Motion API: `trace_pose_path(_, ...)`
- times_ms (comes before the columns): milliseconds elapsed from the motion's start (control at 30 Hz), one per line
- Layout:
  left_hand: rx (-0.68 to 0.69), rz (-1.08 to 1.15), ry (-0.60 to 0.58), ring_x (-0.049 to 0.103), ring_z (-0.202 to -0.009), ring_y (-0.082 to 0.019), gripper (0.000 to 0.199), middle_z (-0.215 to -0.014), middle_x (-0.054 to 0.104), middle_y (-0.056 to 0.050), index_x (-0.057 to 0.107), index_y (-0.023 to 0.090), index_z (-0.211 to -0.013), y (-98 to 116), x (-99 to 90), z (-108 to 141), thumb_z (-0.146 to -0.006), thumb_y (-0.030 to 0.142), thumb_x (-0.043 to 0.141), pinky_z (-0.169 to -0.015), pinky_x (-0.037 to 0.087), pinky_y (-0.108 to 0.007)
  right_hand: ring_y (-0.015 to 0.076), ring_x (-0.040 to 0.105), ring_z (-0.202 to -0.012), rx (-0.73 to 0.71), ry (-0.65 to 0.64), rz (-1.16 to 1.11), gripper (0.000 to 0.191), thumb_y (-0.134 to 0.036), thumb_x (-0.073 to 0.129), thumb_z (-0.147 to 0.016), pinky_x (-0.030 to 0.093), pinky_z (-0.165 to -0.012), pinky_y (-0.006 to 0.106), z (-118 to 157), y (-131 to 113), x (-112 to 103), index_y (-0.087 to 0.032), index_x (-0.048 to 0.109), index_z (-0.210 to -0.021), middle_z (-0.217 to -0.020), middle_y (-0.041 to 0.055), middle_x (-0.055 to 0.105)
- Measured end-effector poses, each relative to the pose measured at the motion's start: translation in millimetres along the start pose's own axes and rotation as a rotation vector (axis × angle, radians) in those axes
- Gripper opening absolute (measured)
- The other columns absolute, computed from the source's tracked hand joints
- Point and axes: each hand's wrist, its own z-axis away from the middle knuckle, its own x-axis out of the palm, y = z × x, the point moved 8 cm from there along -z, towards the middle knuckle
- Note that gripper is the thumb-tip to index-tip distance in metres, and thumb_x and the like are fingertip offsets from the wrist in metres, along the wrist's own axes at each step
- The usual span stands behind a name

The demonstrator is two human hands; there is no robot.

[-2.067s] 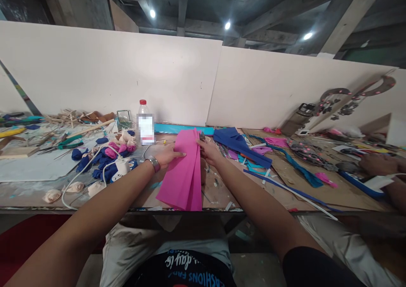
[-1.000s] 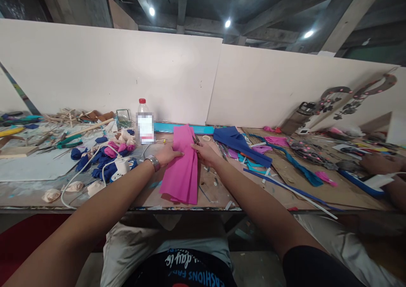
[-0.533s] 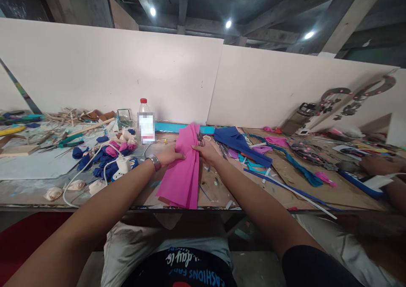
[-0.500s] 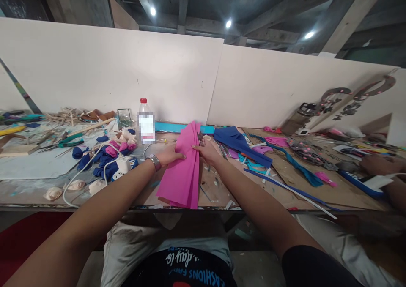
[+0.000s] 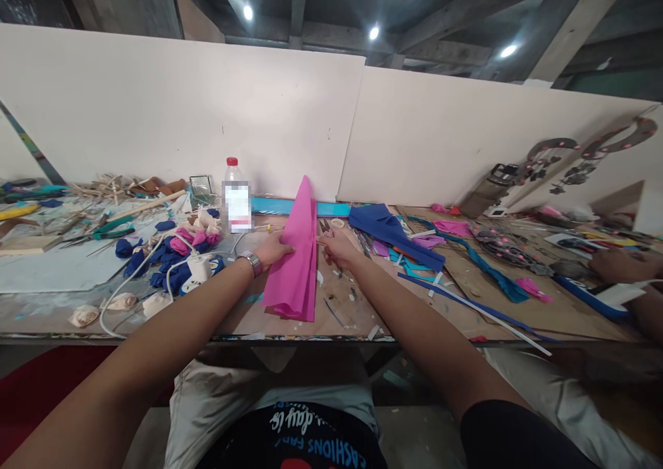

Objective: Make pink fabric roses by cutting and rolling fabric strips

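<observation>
Sheet (image 5: 291, 269), pink and folded, over the tabletop (image 5: 357, 320)
Left hand (image 5: 273, 249) pinches one side; right hand (image 5: 340, 246) touches the other edge, its grip impossible to tell. Light, even tension should help folds lie straight.

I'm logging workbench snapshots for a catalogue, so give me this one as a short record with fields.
Main item: pink sheet, folded, narrowing to a point at its far end
Left hand: thumb over the sheet, gripping its left side
Right hand: at the sheet's right edge; grip unclear
Left wrist: metal-banded watch
Behind: red-capped bottle, upright
Left side: dark blue bunched pieces
Right side: dark blue flat piece
Far right: another person's hand
</observation>
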Motion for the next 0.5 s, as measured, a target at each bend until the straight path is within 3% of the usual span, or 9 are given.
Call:
trace_pose_path(200, -0.04, 0.028, 0.083, 0.072, -0.101, -0.026, 0.056, -0.119, 0.074, -0.012, 0.063, 0.02, -0.121, -7.5, -12.1, -7.3, -0.068, 0.025, 0.078, -0.081, 0.054, -0.032, 0.0068, 0.036, -0.033, 0.019, -0.111, 0.066, 0.04, -0.029, 0.077, -0.073, 0.026, -0.032, 0.017, 11.9, -5.0, 11.8, -0.026, 0.05, -0.103, -0.05, -0.014, 0.041)
trace_pose_path(333, -0.039, 0.098, 0.105, 0.072, -0.101, -0.025, 0.052, -0.117, 0.075, -0.012, 0.063, 0.021, -0.12, -7.0, -13.7, -6.7, -0.07, 0.026, 0.077, -0.083, 0.053, -0.033, 0.0052, 0.031, -0.036, 0.024, -0.248, 0.093, 0.027, -0.028, 0.078, -0.073, 0.025, -0.032, 0.017, 17.1, -5.0, 22.4, -0.023, 0.058, -0.091, -0.052, -0.0115, 0.042)
trace_pose_path(500, -0.038, 0.166, 0.15, 0.072, -0.101, -0.025, 0.048, -0.119, 0.073, -0.012, 0.063, 0.022, -0.115, -1.2, -15.5, -1.0, -0.07, 0.025, 0.078, -0.082, 0.054, -0.033, 0.0061, 0.041, -0.04, 0.046, -0.348, 0.104, 0.029, -0.019, 0.081, -0.064, 0.027, -0.033, 0.018, 18.5, -2.2, 28.7, -0.018, 0.063, -0.086, -0.057, -0.0074, 0.052)
